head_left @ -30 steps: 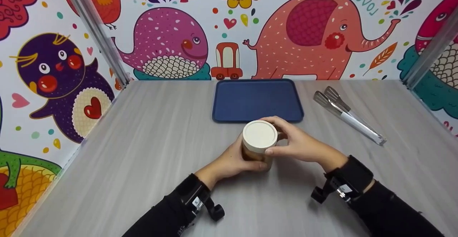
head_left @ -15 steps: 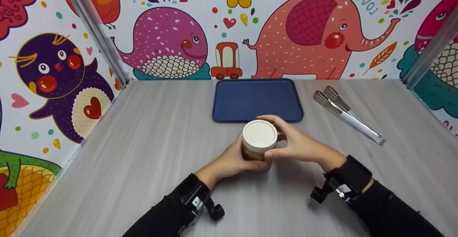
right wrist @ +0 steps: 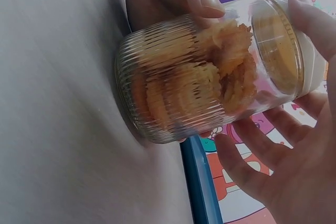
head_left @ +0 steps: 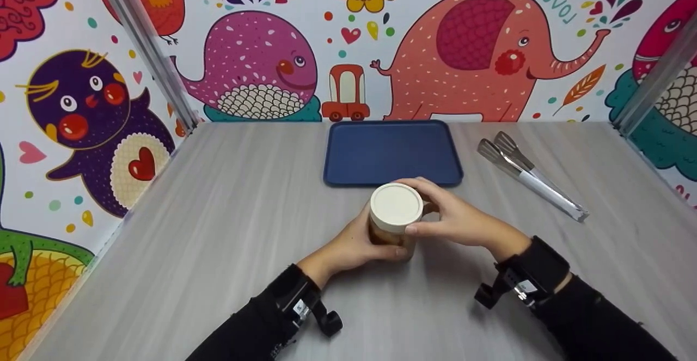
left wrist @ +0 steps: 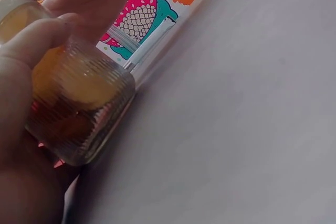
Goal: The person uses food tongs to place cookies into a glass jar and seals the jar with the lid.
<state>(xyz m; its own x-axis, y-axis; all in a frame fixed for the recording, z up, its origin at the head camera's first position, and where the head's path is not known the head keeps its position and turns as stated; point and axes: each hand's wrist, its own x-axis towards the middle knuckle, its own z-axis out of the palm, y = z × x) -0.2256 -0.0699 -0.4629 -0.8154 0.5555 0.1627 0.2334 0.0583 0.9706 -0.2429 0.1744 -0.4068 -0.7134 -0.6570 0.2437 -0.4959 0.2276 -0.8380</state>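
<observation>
A glass jar point(head_left: 385, 235) with a ribbed lower wall stands on the table in front of the tray. Its round cream lid point(head_left: 396, 205) sits on top. Golden-brown crinkled pieces point(right wrist: 197, 85), perhaps baked snacks, show through the glass in the right wrist view. My left hand point(head_left: 351, 245) grips the jar body from the left, with its thumb across the near side. From the right, my right hand point(head_left: 460, 220) holds the lid, its thumb on the near rim and its fingers round the far side. Some fingertips of both hands are hidden behind the jar.
A dark blue tray point(head_left: 392, 153) lies flat behind the jar, against the back wall. Metal tongs point(head_left: 531, 178) rest on the table to the right, with slotted heads pointing back. Walls with printed cartoon animals enclose the back and sides of the grey table point(head_left: 239, 203).
</observation>
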